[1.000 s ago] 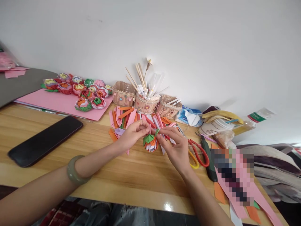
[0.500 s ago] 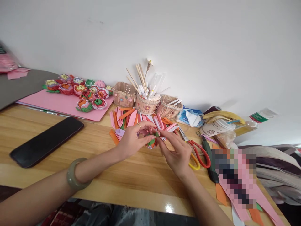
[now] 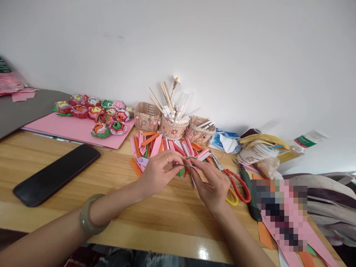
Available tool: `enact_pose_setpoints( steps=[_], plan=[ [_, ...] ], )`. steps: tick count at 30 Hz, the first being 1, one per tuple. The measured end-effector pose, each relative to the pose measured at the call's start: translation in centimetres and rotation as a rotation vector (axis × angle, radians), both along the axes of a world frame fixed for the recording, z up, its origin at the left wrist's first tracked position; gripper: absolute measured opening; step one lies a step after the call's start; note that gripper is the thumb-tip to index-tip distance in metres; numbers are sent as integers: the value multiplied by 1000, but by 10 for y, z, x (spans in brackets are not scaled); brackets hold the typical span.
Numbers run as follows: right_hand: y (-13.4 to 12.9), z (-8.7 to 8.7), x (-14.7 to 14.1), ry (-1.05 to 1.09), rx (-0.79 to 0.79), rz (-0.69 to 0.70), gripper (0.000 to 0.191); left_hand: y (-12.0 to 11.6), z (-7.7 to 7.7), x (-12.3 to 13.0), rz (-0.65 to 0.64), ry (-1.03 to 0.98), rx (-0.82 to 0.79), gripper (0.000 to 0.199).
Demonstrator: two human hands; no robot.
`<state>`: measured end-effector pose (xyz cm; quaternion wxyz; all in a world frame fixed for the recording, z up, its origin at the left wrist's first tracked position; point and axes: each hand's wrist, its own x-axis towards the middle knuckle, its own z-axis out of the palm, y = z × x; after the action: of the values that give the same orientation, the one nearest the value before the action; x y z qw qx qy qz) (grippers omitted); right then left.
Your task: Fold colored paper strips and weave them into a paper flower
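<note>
Near the table's middle, my left hand [image 3: 157,172], with a ring on one finger and a bangle on the wrist, pinches a small folded green paper piece [image 3: 187,165]. From the other side my right hand [image 3: 213,181] pinches the same piece between thumb and fingertips. Its exact shape is small and partly covered by the fingers. Just behind and below the hands lies a pile of folded paper strips [image 3: 155,144] in pink, orange, red, green and white. Finished layered paper flowers [image 3: 100,130] rest on a pink sheet [image 3: 55,124] at the left.
A black phone [image 3: 57,174] lies front left. Small decorated baskets [image 3: 174,129] with sticks and pens stand by the wall. Red-handled scissors [image 3: 237,185], a dark green-handled tool [image 3: 251,200], a lidded cup [image 3: 257,152] and paper strips [image 3: 283,244] are at the right.
The view has tilted slightly upward. The green piece between my fingertips now appears flatter and stretched between both hands, and my right hand has shifted slightly right.
</note>
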<state>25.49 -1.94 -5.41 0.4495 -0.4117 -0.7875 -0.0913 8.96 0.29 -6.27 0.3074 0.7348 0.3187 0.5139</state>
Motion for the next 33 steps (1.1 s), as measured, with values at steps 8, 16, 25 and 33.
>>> enact_pose_setpoints(
  steps=[8,16,25,33],
  plan=[
    [1,7,1,115,-196,139,12,5,8,-4,-80,48,-72,5],
    [3,11,3,296,-606,201,10,8,16,-9,-269,-36,-677,13],
    [0,11,-1,392,-765,287,11,9,17,-10,-288,-63,-693,10],
    [-2,0,-1,11,-275,81,10,9,7,-6,-178,-26,-480,4]
  ],
)
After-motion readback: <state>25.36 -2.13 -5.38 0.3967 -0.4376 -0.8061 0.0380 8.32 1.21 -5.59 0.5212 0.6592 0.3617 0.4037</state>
